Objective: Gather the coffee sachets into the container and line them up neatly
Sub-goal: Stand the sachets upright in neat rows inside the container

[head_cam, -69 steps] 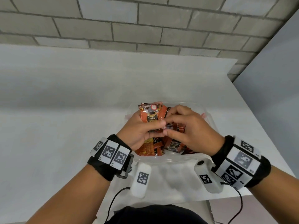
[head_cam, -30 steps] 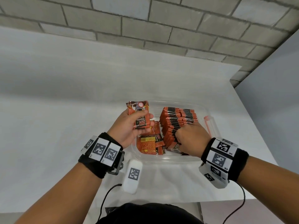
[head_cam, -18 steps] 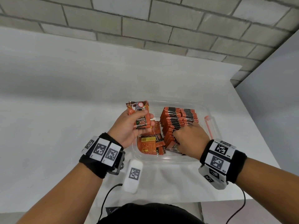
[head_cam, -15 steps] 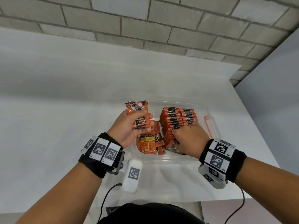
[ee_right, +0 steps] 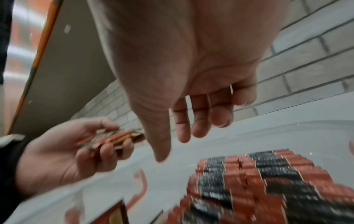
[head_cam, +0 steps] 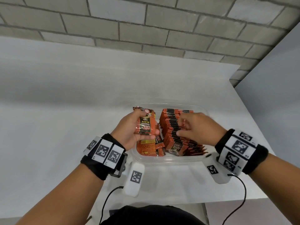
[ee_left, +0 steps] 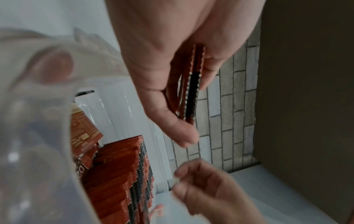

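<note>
A clear plastic container sits on the white table near its front edge. Inside it, a long row of orange-and-black coffee sachets stands on edge along the right side, and a few loose sachets lie flat at the left. My left hand grips a small stack of sachets above the container's left side; their edges show between thumb and fingers. My right hand hovers over the row with loosely bent fingers, holding nothing.
The white table stretches far to the left and back to a grey brick wall. A grey panel rises at the right, past the table's right edge. Cables hang from both wrist cameras at the near edge.
My right hand has lifted off the near end of the sachet row and moved up and left, towards the left hand. The left hand still holds its stack in about the same place.
</note>
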The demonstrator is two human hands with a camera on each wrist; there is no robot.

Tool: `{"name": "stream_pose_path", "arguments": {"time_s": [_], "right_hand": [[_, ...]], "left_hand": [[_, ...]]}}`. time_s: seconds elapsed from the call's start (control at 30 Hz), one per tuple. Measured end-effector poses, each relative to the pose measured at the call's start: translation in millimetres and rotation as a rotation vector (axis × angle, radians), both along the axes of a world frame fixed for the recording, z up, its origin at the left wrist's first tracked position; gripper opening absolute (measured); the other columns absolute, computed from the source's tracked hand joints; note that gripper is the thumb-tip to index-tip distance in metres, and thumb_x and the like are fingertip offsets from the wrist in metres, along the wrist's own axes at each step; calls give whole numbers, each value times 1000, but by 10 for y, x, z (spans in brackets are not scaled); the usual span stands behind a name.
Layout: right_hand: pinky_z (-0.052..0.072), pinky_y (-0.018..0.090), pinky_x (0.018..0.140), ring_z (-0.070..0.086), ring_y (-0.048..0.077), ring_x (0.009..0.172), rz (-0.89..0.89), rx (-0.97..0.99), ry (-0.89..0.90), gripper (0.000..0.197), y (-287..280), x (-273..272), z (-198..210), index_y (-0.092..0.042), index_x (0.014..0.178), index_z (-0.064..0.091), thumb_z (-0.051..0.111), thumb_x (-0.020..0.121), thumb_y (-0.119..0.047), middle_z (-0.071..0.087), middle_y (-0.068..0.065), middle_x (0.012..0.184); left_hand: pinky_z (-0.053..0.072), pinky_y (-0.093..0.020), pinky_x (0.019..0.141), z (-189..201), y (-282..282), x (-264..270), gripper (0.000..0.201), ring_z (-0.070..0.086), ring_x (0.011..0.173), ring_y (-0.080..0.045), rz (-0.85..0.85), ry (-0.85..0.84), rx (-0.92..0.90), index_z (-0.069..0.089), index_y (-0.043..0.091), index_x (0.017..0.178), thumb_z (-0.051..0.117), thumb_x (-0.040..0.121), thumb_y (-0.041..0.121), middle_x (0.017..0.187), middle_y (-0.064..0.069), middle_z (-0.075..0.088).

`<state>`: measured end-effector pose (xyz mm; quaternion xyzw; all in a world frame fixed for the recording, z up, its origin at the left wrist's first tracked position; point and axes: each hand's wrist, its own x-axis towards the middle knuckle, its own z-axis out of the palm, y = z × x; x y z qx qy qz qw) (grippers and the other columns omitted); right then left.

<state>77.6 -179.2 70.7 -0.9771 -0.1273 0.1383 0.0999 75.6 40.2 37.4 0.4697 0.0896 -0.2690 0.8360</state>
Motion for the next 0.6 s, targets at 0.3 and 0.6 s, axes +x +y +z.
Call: {"name": "stream_pose_path", "arguments": {"time_s": [0.3,0.6], "right_hand": [[54,38,83,67,18,82,-161,685,108,25,78,-24,191,-29,105,64,71,82,-26,70,-4,83],[45,22,69,55,7,74,0,714,-372,15,41,-170,133,-19,76,59,74,80,-15,58,-11,80]], "left_hand": [[56,-26,50,98,-265,-96,41,69,78,-19,-120,-165,90,60,12,112,67,74,25,94,-7,71],[55,-34,64,66,-286,-61,43,63,75,-22,6,-13,-40,63,13,100,60,75,47,89,-12,65]]}}
